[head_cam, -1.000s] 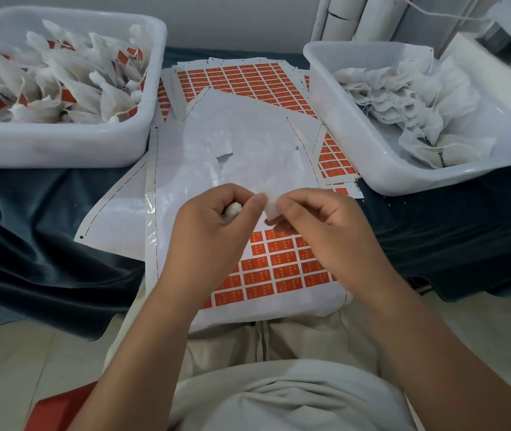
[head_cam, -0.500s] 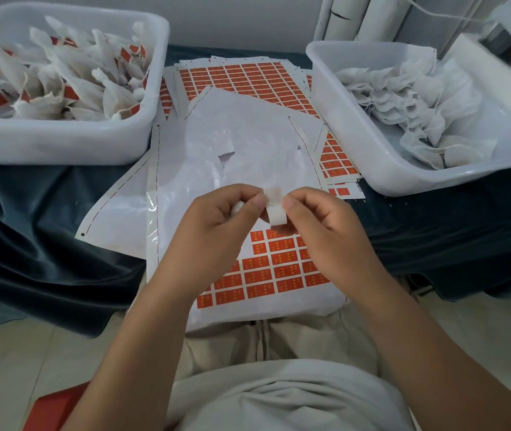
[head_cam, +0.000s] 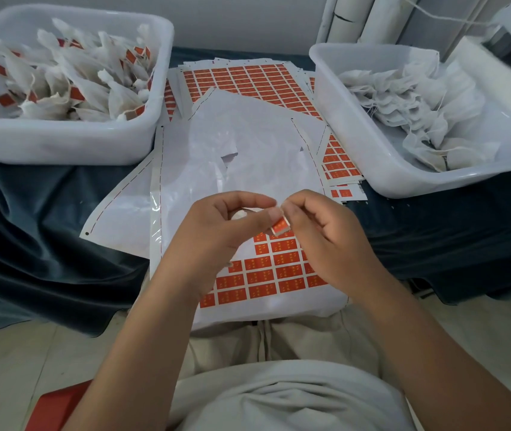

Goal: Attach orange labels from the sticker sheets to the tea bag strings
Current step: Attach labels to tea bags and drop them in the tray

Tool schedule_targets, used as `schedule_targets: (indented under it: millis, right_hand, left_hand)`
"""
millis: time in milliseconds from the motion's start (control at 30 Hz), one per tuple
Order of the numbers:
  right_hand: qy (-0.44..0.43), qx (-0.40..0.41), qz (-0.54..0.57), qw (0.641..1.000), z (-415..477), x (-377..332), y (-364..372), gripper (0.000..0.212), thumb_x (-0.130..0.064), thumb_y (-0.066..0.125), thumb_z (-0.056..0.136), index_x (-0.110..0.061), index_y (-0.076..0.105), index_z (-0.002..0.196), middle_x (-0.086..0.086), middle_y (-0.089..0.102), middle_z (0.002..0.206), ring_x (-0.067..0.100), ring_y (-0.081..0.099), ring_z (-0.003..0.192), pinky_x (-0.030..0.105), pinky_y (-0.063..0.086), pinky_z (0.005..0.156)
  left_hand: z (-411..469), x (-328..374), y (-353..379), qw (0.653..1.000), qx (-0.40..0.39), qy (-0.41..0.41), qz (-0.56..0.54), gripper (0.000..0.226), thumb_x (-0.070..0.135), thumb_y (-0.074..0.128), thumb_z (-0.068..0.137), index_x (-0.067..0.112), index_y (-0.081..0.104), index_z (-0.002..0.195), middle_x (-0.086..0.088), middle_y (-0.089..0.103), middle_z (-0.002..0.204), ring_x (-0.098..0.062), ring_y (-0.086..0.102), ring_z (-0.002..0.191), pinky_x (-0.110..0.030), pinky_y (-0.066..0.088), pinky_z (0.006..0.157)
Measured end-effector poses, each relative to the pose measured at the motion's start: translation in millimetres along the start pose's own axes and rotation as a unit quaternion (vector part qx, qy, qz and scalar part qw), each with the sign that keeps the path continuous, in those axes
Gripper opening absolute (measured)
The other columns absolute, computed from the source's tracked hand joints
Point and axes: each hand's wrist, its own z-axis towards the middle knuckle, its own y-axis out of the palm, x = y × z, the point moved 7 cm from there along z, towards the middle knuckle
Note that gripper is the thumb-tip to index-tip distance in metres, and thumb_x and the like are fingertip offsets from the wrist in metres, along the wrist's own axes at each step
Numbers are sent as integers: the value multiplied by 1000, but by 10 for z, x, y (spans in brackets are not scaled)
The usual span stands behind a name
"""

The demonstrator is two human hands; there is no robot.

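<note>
My left hand [head_cam: 220,231] curls round a white tea bag [head_cam: 239,214], mostly hidden in the palm. An orange label [head_cam: 280,227] hangs between the fingertips of both hands, folded, its orange face showing. My right hand [head_cam: 322,237] pinches the label's top edge beside the left thumb and forefinger. The string is too thin to make out. Under both hands lies a partly used sticker sheet [head_cam: 266,272] with rows of orange labels at its near end.
A white bin [head_cam: 61,141] at the left holds labelled tea bags. A white bin [head_cam: 382,163] at the right holds unlabelled tea bags. More sticker sheets [head_cam: 241,79] lie stacked between them on a dark cloth [head_cam: 30,228]. Empty backing paper [head_cam: 117,213] lies left.
The label showed its white back earlier; now it is folded over and shows orange. Both hands stay together over the sheet, barely shifted.
</note>
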Motion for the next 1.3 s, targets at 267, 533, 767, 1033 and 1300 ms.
schedule_targets:
  millis: [267, 533, 767, 1033, 1300]
  right_hand:
    - [51, -13, -21, 998, 26, 124, -23, 25, -41, 45, 110, -34, 59, 90, -21, 69, 81, 0, 72, 78, 7, 50, 64]
    - [87, -36, 52, 994, 22, 187, 87, 20, -43, 61, 104, -27, 71, 96, -11, 75, 87, 7, 74, 86, 12, 55, 78]
    - [85, -1, 69, 994, 26, 195, 53, 19, -35, 59, 106, -32, 72, 92, -9, 74, 84, 8, 73, 83, 12, 54, 77]
    - [72, -7, 55, 996, -4, 103, 136, 23, -31, 52, 110, -28, 68, 94, -7, 72, 84, 9, 71, 83, 14, 54, 78]
    - [106, -5, 83, 991, -109, 81, 216, 37, -36, 44, 110, -40, 66, 81, -5, 74, 80, 8, 72, 78, 11, 54, 72]
  left_hand:
    - [3, 94, 15, 991, 0, 81, 110, 10, 50, 74, 87, 51, 77, 78, 29, 75, 79, 6, 71, 79, -6, 50, 61]
    - [13, 58, 20, 988, 73, 78, 116, 21, 46, 63, 100, 39, 73, 82, 30, 71, 79, 13, 66, 78, 0, 43, 59]
    - [17, 64, 40, 992, 38, 64, 98, 21, 51, 64, 98, 39, 74, 84, 29, 71, 79, 12, 66, 79, -13, 44, 66]
    - [15, 104, -45, 990, 55, 92, 92, 14, 45, 68, 97, 39, 75, 87, 26, 73, 87, 5, 68, 87, -12, 47, 72]
    - [31, 315, -575, 970, 190, 117, 95, 18, 38, 69, 99, 33, 73, 81, 24, 61, 58, 1, 49, 45, -9, 33, 43]
